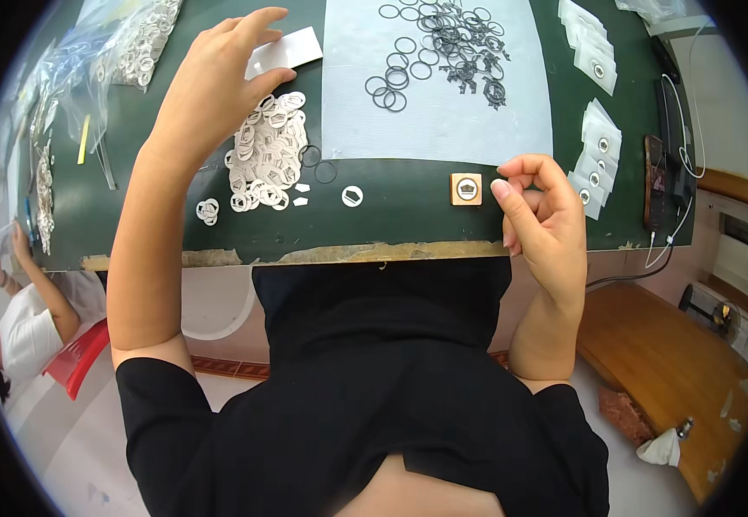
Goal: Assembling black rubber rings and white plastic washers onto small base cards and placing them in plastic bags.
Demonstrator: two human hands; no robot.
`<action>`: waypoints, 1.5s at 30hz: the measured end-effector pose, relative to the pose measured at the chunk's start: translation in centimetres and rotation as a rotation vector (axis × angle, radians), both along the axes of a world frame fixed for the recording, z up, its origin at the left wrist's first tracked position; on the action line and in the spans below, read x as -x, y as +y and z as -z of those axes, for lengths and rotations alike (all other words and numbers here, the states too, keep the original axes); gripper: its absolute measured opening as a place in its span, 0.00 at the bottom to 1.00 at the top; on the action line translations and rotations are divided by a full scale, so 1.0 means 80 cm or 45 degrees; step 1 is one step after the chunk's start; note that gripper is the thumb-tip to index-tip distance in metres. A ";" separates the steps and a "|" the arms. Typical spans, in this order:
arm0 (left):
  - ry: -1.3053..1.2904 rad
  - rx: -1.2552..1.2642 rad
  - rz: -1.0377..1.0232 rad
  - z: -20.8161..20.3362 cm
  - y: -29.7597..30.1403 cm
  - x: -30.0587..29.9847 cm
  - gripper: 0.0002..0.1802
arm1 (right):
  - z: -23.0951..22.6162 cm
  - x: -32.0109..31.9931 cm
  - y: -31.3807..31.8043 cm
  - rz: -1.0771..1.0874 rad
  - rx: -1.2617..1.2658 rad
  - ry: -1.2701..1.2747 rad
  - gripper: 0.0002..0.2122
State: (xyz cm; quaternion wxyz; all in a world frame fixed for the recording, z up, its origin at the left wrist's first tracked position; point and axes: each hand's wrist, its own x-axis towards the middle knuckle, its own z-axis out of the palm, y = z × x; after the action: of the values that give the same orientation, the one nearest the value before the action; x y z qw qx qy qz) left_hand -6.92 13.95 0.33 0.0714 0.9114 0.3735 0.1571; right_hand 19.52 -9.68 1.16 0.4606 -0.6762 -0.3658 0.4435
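Observation:
My left hand (pixel 223 73) is open, thumb and fingers spread around a white rectangular card or packet (pixel 301 49). Below it lies a heap of pale oval and ring-shaped pieces (pixel 269 146). My right hand (pixel 542 211) is curled, thumb and index tips close together; anything between them is too small to make out. Just left of its fingertips sits a small square wooden block (pixel 455 199) carrying a round disc with a dark pentagon (pixel 467 189). A white ring with a pentagon cut-out (pixel 352 196) lies apart, near two white pentagons (pixel 302 202).
Black rings and dark small parts (pixel 460 43) are scattered on a pale sheet (pixel 348 121). Small clear packets (pixel 598 142) lie in rows at the right, near a phone (pixel 655 185) and cables. Plastic bags (pixel 90 73) cover the left. Another person (pixel 38 319) sits at far left.

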 end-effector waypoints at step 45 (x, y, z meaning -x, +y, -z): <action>-1.551 2.052 0.289 0.014 -0.196 -0.091 0.04 | -0.008 0.045 -0.022 -0.054 -0.392 -0.023 0.03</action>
State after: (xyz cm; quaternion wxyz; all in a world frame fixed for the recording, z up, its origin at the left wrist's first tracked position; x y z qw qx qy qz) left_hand 0.34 -1.74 -0.75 0.8571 0.3872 0.1795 0.2885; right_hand 15.94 -11.44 1.76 0.5461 -0.5938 -0.4476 0.3859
